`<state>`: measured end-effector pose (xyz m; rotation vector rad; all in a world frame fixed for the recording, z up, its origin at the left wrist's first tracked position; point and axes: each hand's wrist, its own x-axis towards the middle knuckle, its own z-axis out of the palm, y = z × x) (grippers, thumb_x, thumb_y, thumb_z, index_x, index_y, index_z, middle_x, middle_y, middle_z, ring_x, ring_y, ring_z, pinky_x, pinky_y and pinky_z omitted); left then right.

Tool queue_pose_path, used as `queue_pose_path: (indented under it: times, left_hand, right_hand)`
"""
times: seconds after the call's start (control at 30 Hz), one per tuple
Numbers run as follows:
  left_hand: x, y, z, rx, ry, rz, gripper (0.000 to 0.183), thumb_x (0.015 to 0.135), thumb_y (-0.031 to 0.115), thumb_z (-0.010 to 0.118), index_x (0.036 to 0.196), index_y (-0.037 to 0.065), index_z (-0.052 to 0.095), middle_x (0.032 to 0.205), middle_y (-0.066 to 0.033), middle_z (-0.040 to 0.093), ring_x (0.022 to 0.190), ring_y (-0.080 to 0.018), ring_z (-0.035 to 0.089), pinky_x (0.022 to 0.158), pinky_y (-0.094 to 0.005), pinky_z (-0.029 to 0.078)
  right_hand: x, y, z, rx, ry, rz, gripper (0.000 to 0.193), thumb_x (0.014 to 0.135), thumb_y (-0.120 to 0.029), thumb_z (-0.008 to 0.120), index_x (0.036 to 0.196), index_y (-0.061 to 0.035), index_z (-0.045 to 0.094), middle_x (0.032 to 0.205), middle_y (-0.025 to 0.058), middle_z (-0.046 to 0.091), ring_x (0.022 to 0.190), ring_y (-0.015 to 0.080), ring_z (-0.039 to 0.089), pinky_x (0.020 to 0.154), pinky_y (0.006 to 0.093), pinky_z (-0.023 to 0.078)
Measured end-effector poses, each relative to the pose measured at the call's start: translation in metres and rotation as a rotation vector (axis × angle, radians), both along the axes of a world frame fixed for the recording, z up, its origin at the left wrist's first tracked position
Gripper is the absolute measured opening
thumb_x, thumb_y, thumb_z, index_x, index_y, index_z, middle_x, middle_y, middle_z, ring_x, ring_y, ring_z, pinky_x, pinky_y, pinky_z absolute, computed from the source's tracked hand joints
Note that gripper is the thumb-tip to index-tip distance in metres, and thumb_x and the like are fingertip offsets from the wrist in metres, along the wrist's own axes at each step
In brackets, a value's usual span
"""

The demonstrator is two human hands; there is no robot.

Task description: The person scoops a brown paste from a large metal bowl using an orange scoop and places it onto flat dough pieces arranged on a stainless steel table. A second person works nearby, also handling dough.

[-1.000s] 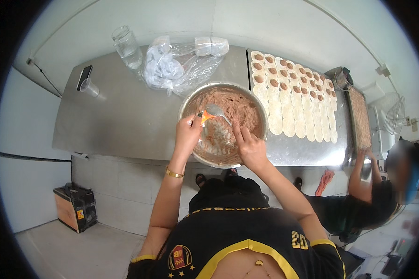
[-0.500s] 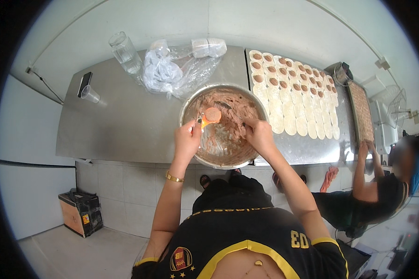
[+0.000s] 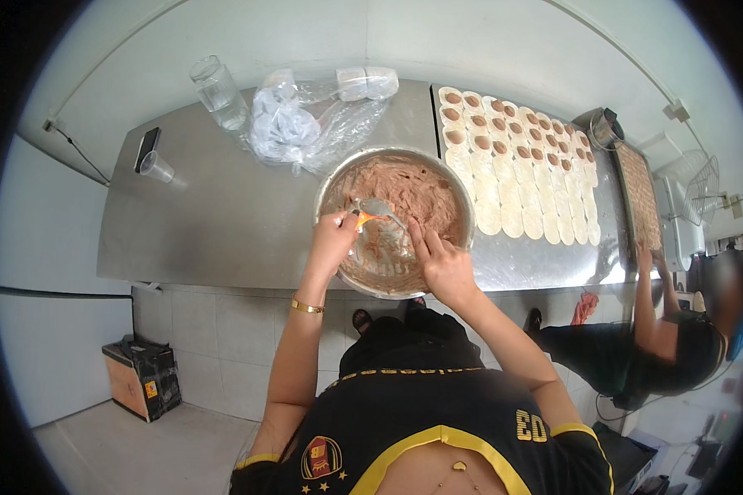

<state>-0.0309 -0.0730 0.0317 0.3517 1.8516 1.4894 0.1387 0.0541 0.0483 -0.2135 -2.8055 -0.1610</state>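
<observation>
A large metal bowl (image 3: 469,195) stands at the table's front edge, with pinkish-brown paste (image 3: 425,188) spread over its bottom and sides. Over it, my left hand (image 3: 333,243) is closed on the handle of a small orange scoop (image 3: 365,218). My right hand (image 3: 447,269) grips a metal spoon (image 3: 377,207), whose bowl lies over the scoop's cup and hides most of it. To the right, rows of round pale dough wrappers (image 3: 512,202) overlap on the table; those in the far rows carry dabs of brown paste (image 3: 499,148).
Behind the bowl lies a clear plastic bag (image 3: 285,124) beside a glass pitcher (image 3: 220,92). A plastic cup (image 3: 156,167) and a phone (image 3: 147,148) are at the left. A co-worker (image 3: 660,355) at the right reaches to a long filled tray (image 3: 637,198). A metal pot (image 3: 607,130) stands nearby.
My right hand has moved left and nearer, bringing the spoon from the paste onto the scoop. My left hand stays nearly in place with the scoop.
</observation>
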Motion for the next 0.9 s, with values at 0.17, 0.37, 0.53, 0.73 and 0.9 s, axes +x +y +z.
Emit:
queue_pose_path:
  times: [0.17, 0.37, 0.53, 0.73, 0.9]
  left_hand:
    - [0.002, -0.005, 0.01, 0.085, -0.121, 0.009, 0.023, 0.091, 0.02, 0.048, 0.072, 0.007, 0.05, 0.053, 0.005, 0.038, 0.041, -0.002, 0.03, 0.035, -0.0201, 0.02]
    - [0.006, -0.01, 0.014, 0.09, -0.053, 0.084, 0.028, 0.09, 0.019, 0.05, 0.07, 0.0, 0.053, 0.053, 0.002, 0.043, 0.042, -0.0048, 0.036, 0.038, -0.0226, 0.029]
    - [0.009, -0.017, 0.007, 0.142, 0.031, 0.062, 0.03, 0.092, 0.021, 0.049, 0.072, -0.001, 0.054, 0.053, 0.0023, 0.043, 0.044, -0.0042, 0.04, 0.039, -0.0228, 0.032]
    - [0.008, -0.017, 0.009, 0.033, 0.553, -0.001, 0.021, 0.088, 0.015, 0.052, 0.076, -0.002, 0.056, 0.05, -0.0116, 0.049, 0.043, -0.0189, 0.051, 0.041, -0.0314, 0.036]
    - [0.011, -0.008, 0.014, -0.045, 0.827, -0.023, 0.012, 0.083, 0.007, 0.054, 0.077, -0.003, 0.055, 0.059, -0.0229, 0.052, 0.053, -0.0373, 0.055, 0.047, -0.0393, 0.039]
  right_hand:
    - [0.002, -0.001, -0.003, 0.017, -0.038, -0.022, 0.064, 0.066, -0.008, 0.056, 0.128, 0.0033, 0.042, 0.083, 0.0067, 0.051, 0.059, 0.0136, 0.056, 0.05, 0.0269, 0.049]
    - [0.0, 0.001, -0.009, -0.12, -0.052, -0.048, 0.067, 0.062, -0.003, 0.057, 0.127, 0.0017, 0.044, 0.085, 0.0092, 0.054, 0.061, 0.0201, 0.059, 0.05, 0.0307, 0.049]
    - [-0.008, 0.02, -0.004, -0.387, 0.031, -0.082, 0.044, 0.067, -0.002, 0.054, 0.111, -0.0021, 0.057, 0.076, 0.0152, 0.059, 0.063, 0.0302, 0.062, 0.053, 0.0398, 0.05]
    - [-0.006, 0.032, 0.003, -0.62, 0.036, -0.263, 0.028, 0.072, -0.003, 0.054, 0.098, -0.0052, 0.065, 0.081, 0.0184, 0.063, 0.073, 0.0347, 0.061, 0.065, 0.0408, 0.049]
    - [-0.005, 0.022, 0.025, -0.678, 0.112, -0.249, 0.03, 0.073, -0.001, 0.052, 0.1, -0.0036, 0.064, 0.081, 0.0199, 0.062, 0.074, 0.0354, 0.061, 0.065, 0.0395, 0.048]
